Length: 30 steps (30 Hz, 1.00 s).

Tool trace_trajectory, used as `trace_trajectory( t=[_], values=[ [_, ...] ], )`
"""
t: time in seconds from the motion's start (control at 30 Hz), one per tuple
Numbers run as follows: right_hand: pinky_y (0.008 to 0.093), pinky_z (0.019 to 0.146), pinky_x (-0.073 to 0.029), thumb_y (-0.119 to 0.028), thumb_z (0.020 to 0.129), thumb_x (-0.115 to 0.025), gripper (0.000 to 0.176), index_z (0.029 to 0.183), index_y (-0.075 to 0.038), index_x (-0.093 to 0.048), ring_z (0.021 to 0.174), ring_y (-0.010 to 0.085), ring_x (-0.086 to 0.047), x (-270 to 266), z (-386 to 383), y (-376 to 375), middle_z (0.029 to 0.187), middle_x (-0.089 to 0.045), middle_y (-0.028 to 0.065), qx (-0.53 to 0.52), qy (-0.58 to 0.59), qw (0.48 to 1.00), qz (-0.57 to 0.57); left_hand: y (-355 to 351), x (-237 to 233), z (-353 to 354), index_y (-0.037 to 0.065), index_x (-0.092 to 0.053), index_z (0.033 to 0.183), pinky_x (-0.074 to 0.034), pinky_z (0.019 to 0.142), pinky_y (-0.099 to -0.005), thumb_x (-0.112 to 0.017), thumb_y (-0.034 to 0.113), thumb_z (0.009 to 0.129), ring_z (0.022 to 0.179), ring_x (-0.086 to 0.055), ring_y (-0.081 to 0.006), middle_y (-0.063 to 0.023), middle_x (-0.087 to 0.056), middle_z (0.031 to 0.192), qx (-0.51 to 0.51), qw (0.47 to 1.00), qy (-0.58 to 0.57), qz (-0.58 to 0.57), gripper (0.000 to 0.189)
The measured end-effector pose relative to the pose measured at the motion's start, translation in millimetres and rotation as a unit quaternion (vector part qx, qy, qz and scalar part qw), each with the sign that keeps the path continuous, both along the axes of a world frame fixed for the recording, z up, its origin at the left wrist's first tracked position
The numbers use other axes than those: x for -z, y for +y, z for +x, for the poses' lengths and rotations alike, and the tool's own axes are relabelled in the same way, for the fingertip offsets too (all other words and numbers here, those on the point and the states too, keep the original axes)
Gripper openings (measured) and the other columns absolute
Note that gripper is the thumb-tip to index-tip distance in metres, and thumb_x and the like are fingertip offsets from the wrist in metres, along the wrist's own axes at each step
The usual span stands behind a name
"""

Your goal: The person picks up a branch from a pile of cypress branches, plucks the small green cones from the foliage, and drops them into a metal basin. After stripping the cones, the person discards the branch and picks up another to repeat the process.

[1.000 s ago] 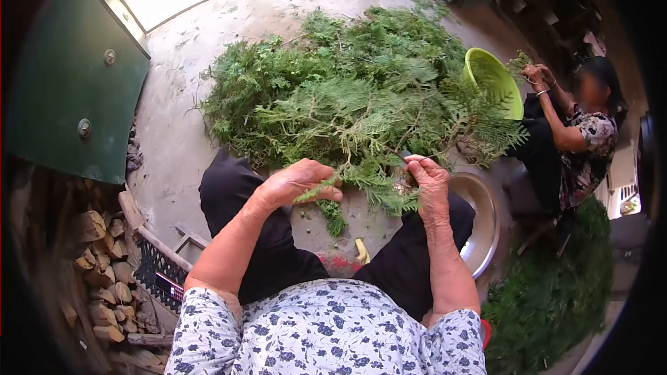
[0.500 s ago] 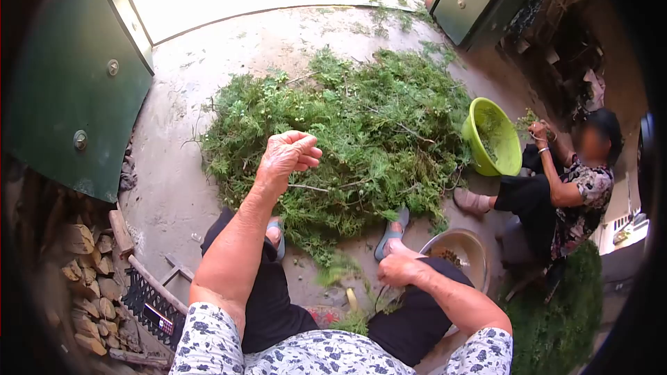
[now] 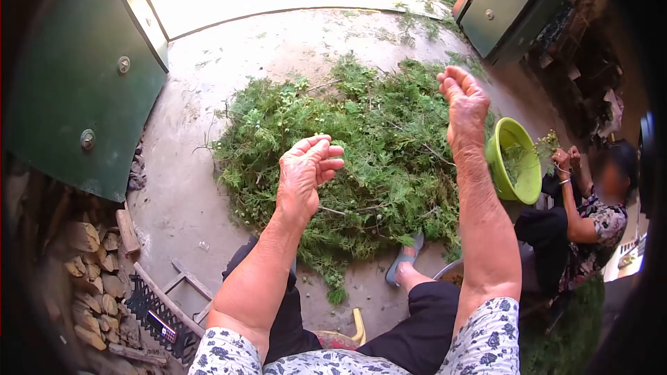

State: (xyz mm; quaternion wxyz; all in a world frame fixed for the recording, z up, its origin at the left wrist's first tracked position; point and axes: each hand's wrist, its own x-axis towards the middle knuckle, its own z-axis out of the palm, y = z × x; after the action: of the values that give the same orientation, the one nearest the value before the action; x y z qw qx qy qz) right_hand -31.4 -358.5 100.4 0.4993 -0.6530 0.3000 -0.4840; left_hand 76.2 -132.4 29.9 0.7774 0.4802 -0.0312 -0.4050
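Observation:
A large pile of green conifer branches (image 3: 347,146) with small round cones lies on the floor in front of me. Above its near left part hovers my left hand (image 3: 306,170), its fingers loosely bent and apart, holding nothing I can see. My right hand (image 3: 465,107) is raised over the pile's right side, fingers half curled, nothing visible in them. Beside my right forearm stands a lime-green basin (image 3: 495,160) with green sprigs inside. A metal bowl (image 3: 450,271) by my right leg is mostly hidden by that arm.
A co-worker (image 3: 590,219) sits at the right, holding a sprig (image 3: 547,144) by the basin. Split firewood (image 3: 90,271) is stacked at the left, near a black woven seat (image 3: 156,316) with a phone on it. Green metal doors (image 3: 83,97) flank the bright doorway.
My right hand has risen from beside my right knee to above the pile's right side. The greenery near my lap is gone from view. My left hand has barely moved; the view has shifted slightly.

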Motion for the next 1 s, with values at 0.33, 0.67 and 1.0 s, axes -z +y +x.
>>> trace_trajectory(
  t=[0.33,0.67,1.0],
  values=[
    [0.0275,0.069,-0.048,-0.009,0.076,-0.061,0.018,0.091,0.0,-0.065,0.072,0.0145,-0.061,146,-98,114,0.079,-0.065,0.0095,-0.195,0.345,0.914,0.088,9,7,13,0.006,-0.057,0.103,-0.049,0.056,-0.0218,-0.058,0.017,0.087,0.068,-0.063,-0.0123,-0.0071,-0.066,0.086,-0.005,0.999,0.038,-0.011,0.019],
    [0.0308,0.067,-0.05,-0.016,0.078,-0.059,0.023,0.095,-0.002,-0.064,0.072,0.0201,-0.063,173,-158,109,0.079,-0.066,0.0119,-0.251,0.484,0.832,0.106,7,17,28,0.003,-0.057,0.104,-0.05,0.058,-0.0226,-0.058,0.015,0.087,0.073,-0.063,-0.0131,-0.0088,-0.065,0.092,-0.071,0.995,0.063,-0.005,0.021],
    [0.0288,0.062,-0.051,-0.014,0.082,-0.057,0.022,0.098,0.001,-0.063,0.064,0.0134,-0.06,224,-174,108,0.08,-0.064,0.007,-0.186,0.51,0.798,0.262,-2,19,27,0.001,-0.055,0.105,-0.05,0.06,-0.0242,-0.056,0.012,0.088,0.073,-0.062,-0.0138,-0.01,-0.064,0.095,-0.065,0.995,0.078,-0.012,0.021]
  ],
)
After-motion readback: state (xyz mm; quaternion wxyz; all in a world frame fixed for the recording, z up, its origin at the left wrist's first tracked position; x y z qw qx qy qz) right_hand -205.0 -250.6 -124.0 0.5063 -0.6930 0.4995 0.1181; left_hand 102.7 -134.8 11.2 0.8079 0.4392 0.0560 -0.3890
